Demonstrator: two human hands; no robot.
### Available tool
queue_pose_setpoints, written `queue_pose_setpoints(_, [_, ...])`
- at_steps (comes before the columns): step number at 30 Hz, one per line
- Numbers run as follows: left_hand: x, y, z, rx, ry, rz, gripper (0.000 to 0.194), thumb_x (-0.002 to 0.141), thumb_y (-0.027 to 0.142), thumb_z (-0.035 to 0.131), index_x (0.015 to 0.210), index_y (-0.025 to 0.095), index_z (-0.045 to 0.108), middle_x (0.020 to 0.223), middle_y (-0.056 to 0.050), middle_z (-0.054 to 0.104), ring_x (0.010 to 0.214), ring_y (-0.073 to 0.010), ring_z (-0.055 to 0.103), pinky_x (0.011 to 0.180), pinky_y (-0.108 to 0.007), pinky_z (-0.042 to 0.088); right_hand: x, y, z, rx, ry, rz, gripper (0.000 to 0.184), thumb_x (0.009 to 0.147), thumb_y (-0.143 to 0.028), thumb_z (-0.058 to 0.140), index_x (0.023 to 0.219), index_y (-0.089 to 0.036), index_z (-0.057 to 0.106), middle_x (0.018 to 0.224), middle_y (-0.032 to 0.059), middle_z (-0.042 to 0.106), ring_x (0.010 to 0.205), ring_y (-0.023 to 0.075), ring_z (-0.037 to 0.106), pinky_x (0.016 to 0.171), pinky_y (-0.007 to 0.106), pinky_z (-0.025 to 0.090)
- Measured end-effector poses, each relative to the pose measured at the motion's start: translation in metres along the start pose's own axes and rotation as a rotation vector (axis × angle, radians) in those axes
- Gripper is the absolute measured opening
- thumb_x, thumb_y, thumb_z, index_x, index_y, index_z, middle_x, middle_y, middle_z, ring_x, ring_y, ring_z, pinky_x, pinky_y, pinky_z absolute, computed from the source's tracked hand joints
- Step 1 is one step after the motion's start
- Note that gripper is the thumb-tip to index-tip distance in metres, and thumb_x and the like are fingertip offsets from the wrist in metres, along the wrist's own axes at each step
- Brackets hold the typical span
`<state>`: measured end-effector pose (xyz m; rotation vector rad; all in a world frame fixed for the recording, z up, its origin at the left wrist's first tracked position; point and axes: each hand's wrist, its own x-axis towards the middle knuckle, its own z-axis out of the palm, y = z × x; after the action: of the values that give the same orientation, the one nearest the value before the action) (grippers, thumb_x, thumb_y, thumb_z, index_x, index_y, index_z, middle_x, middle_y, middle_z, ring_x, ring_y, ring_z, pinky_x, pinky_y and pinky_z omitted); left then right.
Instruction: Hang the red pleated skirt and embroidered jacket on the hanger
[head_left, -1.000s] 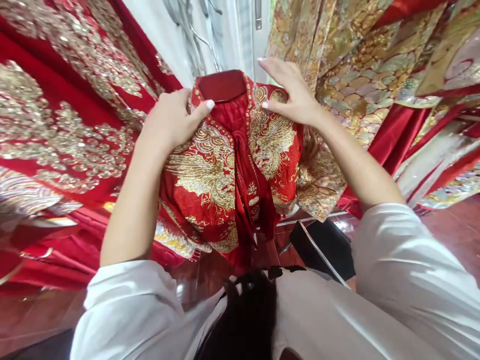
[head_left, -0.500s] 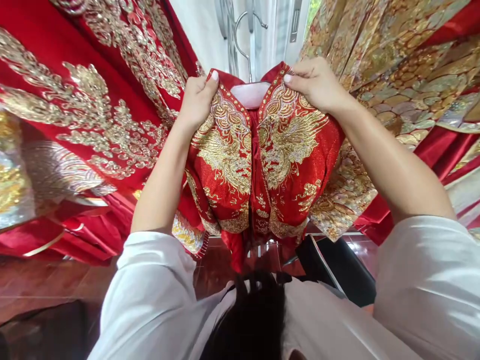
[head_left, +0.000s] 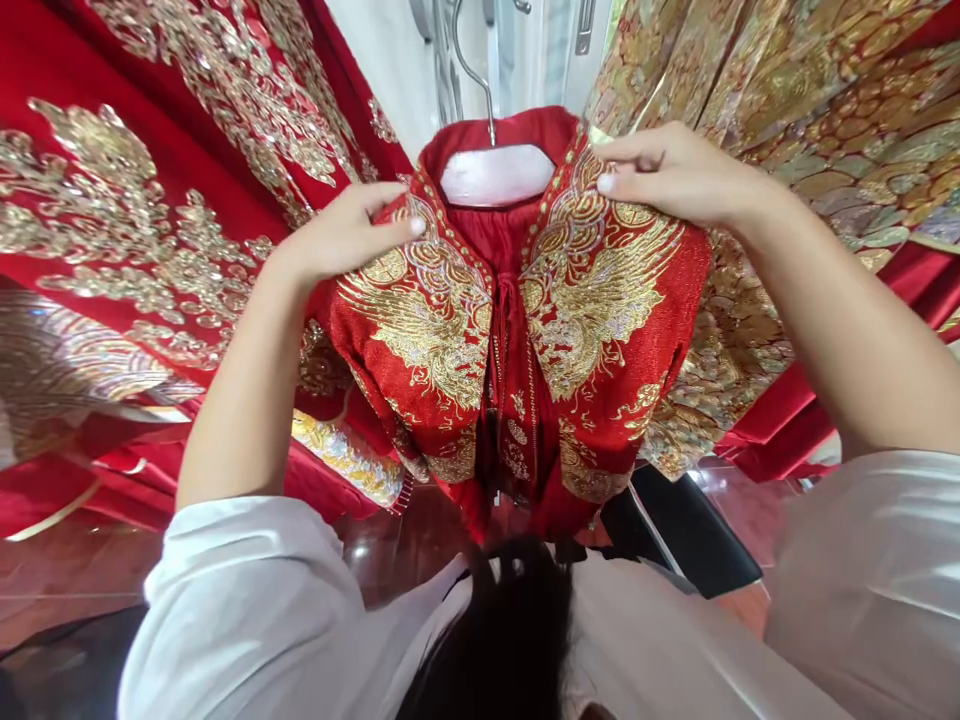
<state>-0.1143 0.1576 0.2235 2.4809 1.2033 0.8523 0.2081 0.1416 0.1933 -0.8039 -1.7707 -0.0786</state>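
In front of me a red jacket point(head_left: 450, 420) with gold embroidered birds hangs on a hanger point(head_left: 497, 176), whose pale bar shows inside the open collar and whose metal hook rises above it. My left hand point(head_left: 352, 232) grips the jacket's shoulder beside the collar, thumb on the front, fingers partly behind the cloth. On the other side my right hand point(head_left: 660, 178) pinches the opposite shoulder near the collar edge, thumb in front. The front of the jacket is parted, and a tie cord and red lining show between the two halves.
At left hangs a red garment point(head_left: 240, 180) with gold beaded trim. A gold-patterned garment point(head_left: 817, 130) hangs at right. Behind the hanger stands a pale metal-framed door or window point(head_left: 517, 60). A black flat-topped object point(head_left: 705, 530) sits low at right on the shiny reddish floor point(head_left: 397, 540).
The jacket is nearer and looks larger, with its collar spread wider. My hands have moved apart, the left one outward and down along the shoulder.
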Motion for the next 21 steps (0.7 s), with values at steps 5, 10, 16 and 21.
queue_pose_setpoints(5, [-0.017, -0.002, 0.013, 0.083, 0.033, -0.184, 0.075, 0.084, 0.07, 0.046, 0.096, -0.004, 0.056, 0.088, -0.008, 0.062, 0.086, -0.0137, 0.052, 0.094, -0.043, 0.044, -0.023, -0.001, -0.004, -0.147, -0.012, -0.079, 0.075, 0.093, -0.052, 0.013, 0.066, -0.004, 0.062, 0.119, 0.006, 0.061, 0.122, 0.0187, 0.051, 0.088, 0.031, 0.043])
queue_pose_setpoints(10, [-0.016, 0.021, 0.047, 0.423, 0.497, -0.317, 0.052, 0.085, 0.053, 0.059, 0.105, 0.006, 0.057, 0.101, -0.012, 0.064, 0.101, -0.0253, 0.057, 0.101, -0.049, 0.039, -0.018, 0.004, -0.004, -0.447, 0.011, -0.034, 0.063, 0.081, -0.064, 0.051, 0.106, -0.007, 0.064, 0.105, 0.0126, 0.066, 0.108, 0.0276, 0.058, 0.09, 0.045, 0.042])
queue_pose_setpoints(16, [-0.093, 0.02, 0.167, 0.465, 0.787, -0.245, 0.068, 0.082, 0.051, 0.059, 0.135, 0.012, 0.041, 0.142, -0.019, 0.039, 0.137, -0.033, 0.028, 0.117, -0.055, 0.008, -0.153, -0.043, 0.06, -0.632, 0.112, 0.201, 0.059, 0.087, -0.055, 0.049, 0.132, -0.018, 0.047, 0.143, 0.0179, 0.035, 0.138, 0.0351, 0.025, 0.106, 0.06, 0.023])
queue_pose_setpoints(21, [-0.143, -0.007, 0.265, 0.447, 0.537, -0.418, 0.058, 0.079, 0.032, 0.064, 0.131, 0.012, 0.049, 0.142, -0.025, 0.036, 0.135, -0.041, 0.029, 0.109, -0.064, 0.018, -0.233, -0.013, 0.1, -0.572, 0.011, 0.48, 0.042, 0.089, -0.033, 0.041, 0.124, -0.013, 0.053, 0.135, 0.0234, 0.038, 0.133, 0.0347, 0.029, 0.104, 0.057, 0.028])
